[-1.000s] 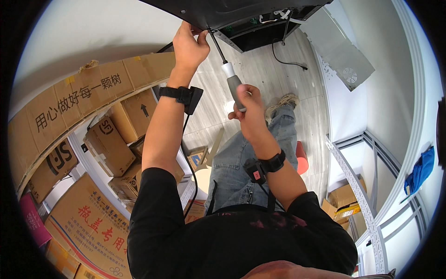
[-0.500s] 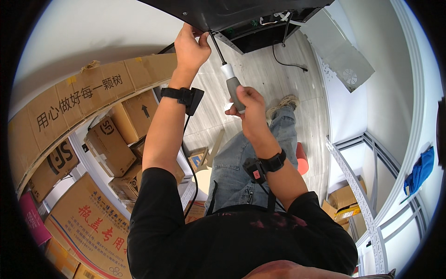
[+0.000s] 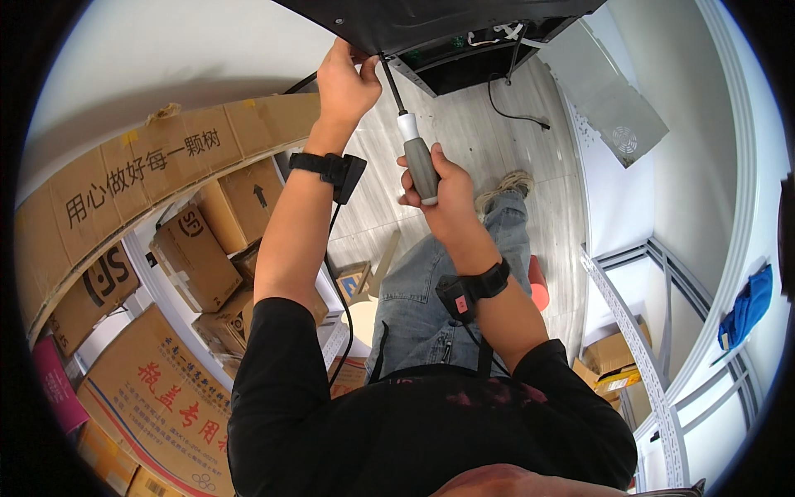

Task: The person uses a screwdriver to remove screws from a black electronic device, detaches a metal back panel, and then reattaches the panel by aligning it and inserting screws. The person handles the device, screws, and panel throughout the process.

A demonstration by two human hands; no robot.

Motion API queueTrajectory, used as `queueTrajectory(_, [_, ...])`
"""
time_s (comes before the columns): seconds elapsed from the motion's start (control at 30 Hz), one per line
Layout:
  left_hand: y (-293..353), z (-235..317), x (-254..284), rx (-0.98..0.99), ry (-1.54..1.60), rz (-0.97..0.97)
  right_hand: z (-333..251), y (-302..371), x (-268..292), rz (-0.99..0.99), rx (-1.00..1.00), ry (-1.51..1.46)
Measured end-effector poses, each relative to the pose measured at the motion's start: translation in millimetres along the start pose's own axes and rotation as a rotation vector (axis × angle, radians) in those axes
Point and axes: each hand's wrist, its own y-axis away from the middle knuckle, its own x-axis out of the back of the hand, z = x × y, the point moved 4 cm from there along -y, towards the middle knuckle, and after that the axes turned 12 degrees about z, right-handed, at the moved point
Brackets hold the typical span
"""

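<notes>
A screwdriver (image 3: 421, 170) with a grey and white handle is in my right hand (image 3: 447, 190). The thumb lies along its right side, and fingertips show on the left. Its dark shaft points up to the lower edge of a black appliance housing (image 3: 414, 25), where the tip is hard to see. Beside that tip my left hand (image 3: 348, 85) is closed in a pinch against the housing's edge. Whatever those fingers hold, if anything, is hidden. To the right of the shaft the housing is open, showing wires and a green part inside.
A power cord (image 3: 517, 116) trails on the floor below the housing. A grey metal panel (image 3: 609, 95) with a round vent leans at the right wall. Cardboard boxes (image 3: 195, 257) fill shelving on the left. A metal rack frame (image 3: 638, 331) stands at lower right.
My right hand has changed its hold on the screwdriver handle, with the thumb now raised along the side. My left hand remains at the housing's edge; the view has shifted slightly.
</notes>
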Motion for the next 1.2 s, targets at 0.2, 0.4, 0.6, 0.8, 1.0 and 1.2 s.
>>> queueTrajectory(0.2, [-1.4, -2.4, 1.7, 0.038, -0.045, -0.072, 1.5, 11.7, 19.0, -0.058, 0.064, 0.1])
queueTrajectory(0.4, [-6.9, 0.8, 9.1, 0.094, 0.065, -0.109, -26.1, 42.2, 26.9, 0.024, 0.515, 0.412])
queueTrajectory(0.6, [-41.7, 30.1, 36.9, 0.203, 0.426, -0.015, -53.3, 65.5, 1.8, 0.062, 0.799, 0.625])
queueTrajectory(0.8, [-54.3, 45.8, 41.2, 0.193, 0.352, -0.016, -49.4, 65.0, -13.2, 0.013, 0.823, 0.63])
queueTrajectory(1.0, [-53.7, 42.9, 41.9, 0.199, 0.272, 0.004, -48.3, 63.0, -22.3, 0.022, 0.817, 0.636])
queueTrajectory(1.2, [-53.1, 40.0, 42.5, 0.191, 0.282, -0.003, -42.4, 59.0, -20.7, -0.003, 0.716, 0.582])
